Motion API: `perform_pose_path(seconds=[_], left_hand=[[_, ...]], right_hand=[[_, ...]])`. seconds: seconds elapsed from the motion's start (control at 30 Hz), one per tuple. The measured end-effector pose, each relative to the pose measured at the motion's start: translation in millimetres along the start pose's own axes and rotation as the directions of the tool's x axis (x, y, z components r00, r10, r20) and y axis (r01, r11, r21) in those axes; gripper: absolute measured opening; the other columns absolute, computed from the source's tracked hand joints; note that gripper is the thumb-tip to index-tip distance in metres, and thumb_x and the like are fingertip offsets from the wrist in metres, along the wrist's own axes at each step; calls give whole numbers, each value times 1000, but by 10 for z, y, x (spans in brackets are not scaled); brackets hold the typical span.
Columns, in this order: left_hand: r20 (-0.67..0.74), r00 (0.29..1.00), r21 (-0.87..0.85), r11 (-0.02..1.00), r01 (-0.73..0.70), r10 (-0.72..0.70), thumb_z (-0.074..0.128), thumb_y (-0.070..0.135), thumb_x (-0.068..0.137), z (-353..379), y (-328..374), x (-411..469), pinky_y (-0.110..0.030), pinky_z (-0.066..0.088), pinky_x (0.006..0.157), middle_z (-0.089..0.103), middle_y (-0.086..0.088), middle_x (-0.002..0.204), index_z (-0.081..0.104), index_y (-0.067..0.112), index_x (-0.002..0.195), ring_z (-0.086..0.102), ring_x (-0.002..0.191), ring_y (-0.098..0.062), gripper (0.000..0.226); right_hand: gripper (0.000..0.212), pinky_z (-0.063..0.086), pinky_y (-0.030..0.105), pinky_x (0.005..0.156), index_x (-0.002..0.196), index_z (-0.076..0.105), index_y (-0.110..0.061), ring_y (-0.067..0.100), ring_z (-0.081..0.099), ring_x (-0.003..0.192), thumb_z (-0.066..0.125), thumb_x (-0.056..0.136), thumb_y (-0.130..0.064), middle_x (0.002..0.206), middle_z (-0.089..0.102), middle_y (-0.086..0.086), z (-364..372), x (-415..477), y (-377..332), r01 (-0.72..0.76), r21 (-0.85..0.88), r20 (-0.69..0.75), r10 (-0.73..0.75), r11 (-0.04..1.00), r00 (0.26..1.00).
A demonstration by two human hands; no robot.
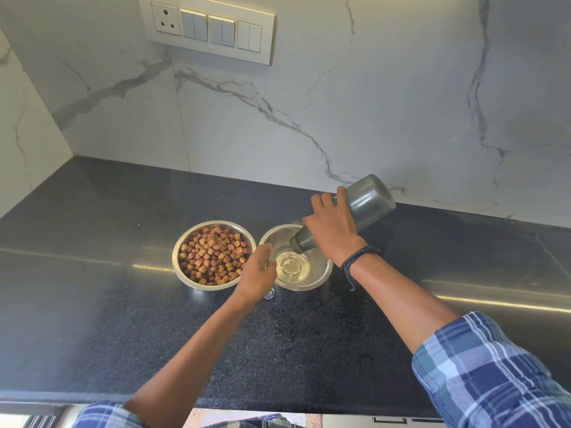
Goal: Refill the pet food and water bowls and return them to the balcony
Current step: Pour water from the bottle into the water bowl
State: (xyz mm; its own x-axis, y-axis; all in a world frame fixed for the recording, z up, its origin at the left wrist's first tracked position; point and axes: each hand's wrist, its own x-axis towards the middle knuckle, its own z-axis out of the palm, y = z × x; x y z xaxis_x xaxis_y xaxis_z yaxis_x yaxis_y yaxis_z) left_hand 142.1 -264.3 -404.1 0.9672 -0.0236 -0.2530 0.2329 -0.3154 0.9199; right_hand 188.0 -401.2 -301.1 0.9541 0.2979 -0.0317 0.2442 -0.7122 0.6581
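Note:
Two steel bowls stand side by side on the black counter [123,304]. The left bowl [185,242] is full of brown kibble [213,254]. The right bowl [321,270] holds a little clear water [292,265]. My right hand [332,230] grips a dark grey bottle [367,202], tipped mouth-down over the right bowl. My left hand [258,273] holds the near left rim of that bowl, and part of the rim is hidden beneath it.
A white marble wall [340,103] runs behind the counter, with a switch and socket panel [210,26] high on the left. A side wall closes the counter's left end. The counter's front edge lies near the bottom of the view.

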Motion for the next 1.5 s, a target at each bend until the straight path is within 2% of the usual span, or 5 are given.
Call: perform_pose_path(seconds=[0.6,0.87,1.07,1.37,1.5], left_hand=[[27,1000,-5,1000,-15,16,43,7,102,-14,-17,41,-33,34,114,43,-10,153,39,6,145,41,142,-23,43],[18,999,-3,999,-33,33,46,8,101,-4,37,142,-35,35,114,45,-8,152,41,9,145,42,141,-23,44],[48,998,3,999,-42,42,46,11,102,55,84,166,-32,35,111,44,-7,152,40,12,145,43,140,-22,44],[55,997,-8,999,-52,53,46,17,103,93,141,166,-39,39,113,45,-5,149,40,17,143,45,135,-22,40],[49,997,-12,998,-57,57,47,16,103,92,190,172,-38,40,111,45,-5,149,41,16,143,45,135,-21,40]], right_hand=[[50,24,55,108,125,60,-36,30,45,119,66,83,-10,126,47,7,291,-263,58,-156,334,42,151,930,988],[57,26,53,103,124,57,-40,28,47,112,74,75,-17,122,47,5,465,-364,63,-250,408,68,244,878,967],[68,25,52,108,137,48,-40,29,45,118,72,77,-18,129,44,6,566,-492,90,-306,492,152,266,815,952],[75,29,49,106,141,43,-40,26,45,115,73,75,-21,125,43,3,698,-609,85,-373,576,213,306,728,928],[79,31,49,107,144,38,-38,26,45,116,73,74,-25,125,42,2,744,-662,57,-430,655,270,339,621,901]])
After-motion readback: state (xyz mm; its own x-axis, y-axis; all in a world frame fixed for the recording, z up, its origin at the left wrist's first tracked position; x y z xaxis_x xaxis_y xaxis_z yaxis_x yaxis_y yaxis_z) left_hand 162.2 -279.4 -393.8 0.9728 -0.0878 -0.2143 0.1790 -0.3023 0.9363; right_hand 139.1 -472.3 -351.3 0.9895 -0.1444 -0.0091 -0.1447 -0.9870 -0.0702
